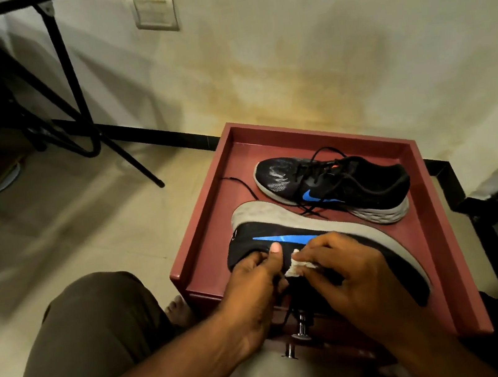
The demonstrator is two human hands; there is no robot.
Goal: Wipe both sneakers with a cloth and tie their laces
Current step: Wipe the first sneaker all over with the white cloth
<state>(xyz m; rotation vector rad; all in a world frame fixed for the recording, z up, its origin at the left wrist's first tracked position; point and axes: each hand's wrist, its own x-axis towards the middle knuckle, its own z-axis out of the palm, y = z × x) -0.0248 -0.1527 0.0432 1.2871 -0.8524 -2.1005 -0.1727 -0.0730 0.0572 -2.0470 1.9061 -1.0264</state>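
Tipped onto its side at the front of the red tray-topped counter (436, 224), the near sneaker (280, 232) is gripped by the left hand (253, 288), fingers curled into its opening and thumb laid on the blue logo. A small white cloth (296, 267) is pinched against the upper by the right hand (352, 273), wrist angled inward. The far sneaker (338, 184) is seen upright behind, laces loose.

Near sneaker (280, 232): collar and laces hidden under both hands.
Cloth (296, 267): only a white scrap shows between right hand (360, 281) and left hand (253, 288).
Left-hand fingertips: out of sight inside the shoe.
Table (442, 223): front face blurred, knobs indistinct.
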